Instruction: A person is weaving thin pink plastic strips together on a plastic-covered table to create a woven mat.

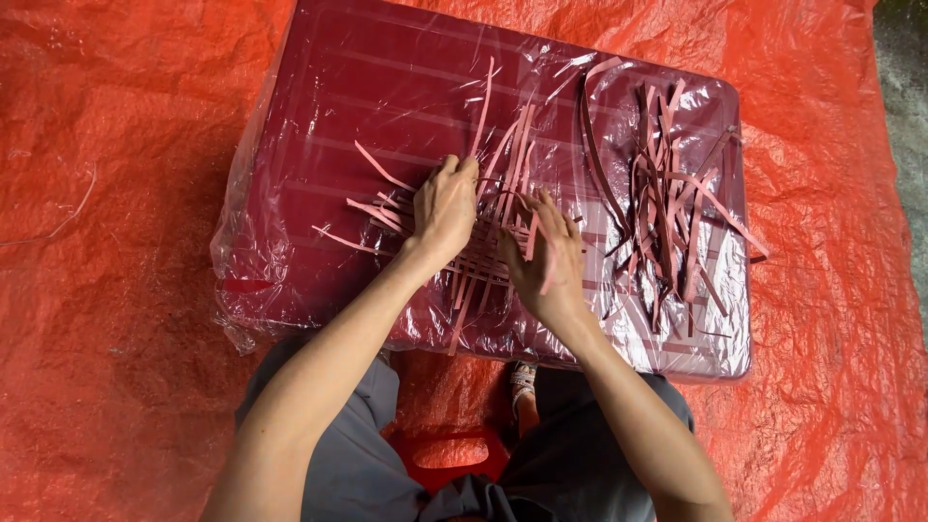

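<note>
While weaving: fingers (pixel 471 170) on pink strips (pixel 483 246)

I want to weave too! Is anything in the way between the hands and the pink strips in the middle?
No. The left hand and the right hand both rest right on the woven strips, with nothing between. The loose pile of strips lies apart, on the right side of the wrapped table.

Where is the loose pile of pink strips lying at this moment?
In the head view, the loose pile of pink strips lies on the right part of the plastic-wrapped maroon table, just right of the right hand.
</note>
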